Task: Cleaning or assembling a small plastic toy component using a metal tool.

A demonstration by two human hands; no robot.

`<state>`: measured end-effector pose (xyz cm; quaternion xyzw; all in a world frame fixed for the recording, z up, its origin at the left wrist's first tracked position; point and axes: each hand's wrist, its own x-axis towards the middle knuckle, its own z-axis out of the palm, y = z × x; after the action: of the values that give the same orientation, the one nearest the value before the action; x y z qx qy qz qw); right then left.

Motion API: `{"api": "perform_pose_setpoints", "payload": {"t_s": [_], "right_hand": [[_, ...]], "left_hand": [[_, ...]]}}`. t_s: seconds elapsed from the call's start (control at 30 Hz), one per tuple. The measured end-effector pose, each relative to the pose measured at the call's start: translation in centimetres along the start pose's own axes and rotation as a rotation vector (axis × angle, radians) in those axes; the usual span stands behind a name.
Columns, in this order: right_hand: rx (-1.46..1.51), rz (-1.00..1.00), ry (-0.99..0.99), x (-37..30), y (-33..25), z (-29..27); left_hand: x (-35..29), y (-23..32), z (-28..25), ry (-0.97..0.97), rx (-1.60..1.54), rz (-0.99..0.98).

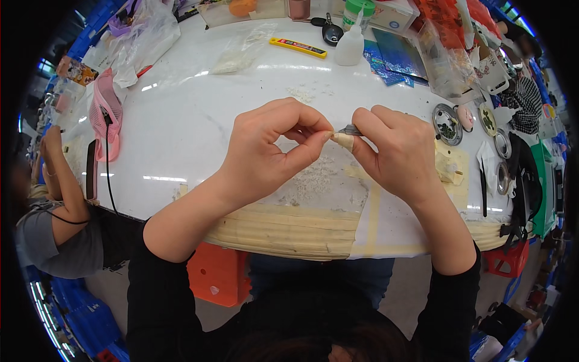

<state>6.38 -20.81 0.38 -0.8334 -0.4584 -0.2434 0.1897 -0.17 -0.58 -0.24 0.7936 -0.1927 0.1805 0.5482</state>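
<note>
The left hand [268, 142] had its thumb and forefinger pinched together above the bench [193, 114], apparently on a tiny piece [331, 136] too small to identify; the fine grip seemed suited to steadying something that slight. The right hand [398, 148] was clamped on a craft knife [350, 130], its grey blade pointing at the pinch, held short, probably for control. A beige wrap [344, 142] covered the right thumb near the blade, likely as protection. The fingertips all but met, midway between the forearms, perhaps so that each hand could brace the other.

Pale crumbs [307, 181] lay beneath, near the bench edge's tan tape [283, 232], which presumably shielded that edge. A yellow blade case [298, 48] and a white squeeze bottle [350, 47] stood farther back, leaving elbow room; black tweezers [484, 187] lay to the right, seemingly kept within reach.
</note>
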Motion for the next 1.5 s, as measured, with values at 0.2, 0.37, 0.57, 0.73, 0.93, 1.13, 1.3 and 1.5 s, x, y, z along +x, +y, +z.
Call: {"api": "perform_pose_setpoints", "payload": {"t_s": [0.2, 0.37, 0.57, 0.73, 0.93, 1.13, 1.3, 1.5], "right_hand": [[-0.003, 0.010, 0.008, 0.1, -0.1, 0.0], [0.006, 0.015, -0.003, 0.1, -0.1, 0.1], [0.023, 0.018, -0.031, -0.1, 0.0, 0.0], [0.038, 0.007, -0.037, -0.1, -0.1, -0.1], [0.045, 0.017, -0.030, -0.1, 0.1, 0.0], [0.230, 0.124, -0.063, -0.2, -0.1, -0.1], [0.229, 0.108, -0.017, -0.2, 0.2, 0.3], [0.238, 0.114, -0.040, -0.2, 0.1, 0.2]], "left_hand": [[0.0, -0.1, 0.0, -0.005, -0.015, -0.024], [0.0, -0.2, -0.1, -0.014, 0.024, 0.028], [0.0, 0.0, -0.2, -0.041, 0.075, 0.044], [0.0, 0.1, -0.2, -0.044, 0.082, 0.057], [0.1, 0.5, -0.5, -0.064, -0.251, -0.332], [0.4, 0.2, -1.0, -0.091, -0.599, -0.635], [0.5, 0.1, -1.2, -0.106, -0.646, -0.709], [0.5, 0.1, -1.2, -0.115, -0.658, -0.727]]}}
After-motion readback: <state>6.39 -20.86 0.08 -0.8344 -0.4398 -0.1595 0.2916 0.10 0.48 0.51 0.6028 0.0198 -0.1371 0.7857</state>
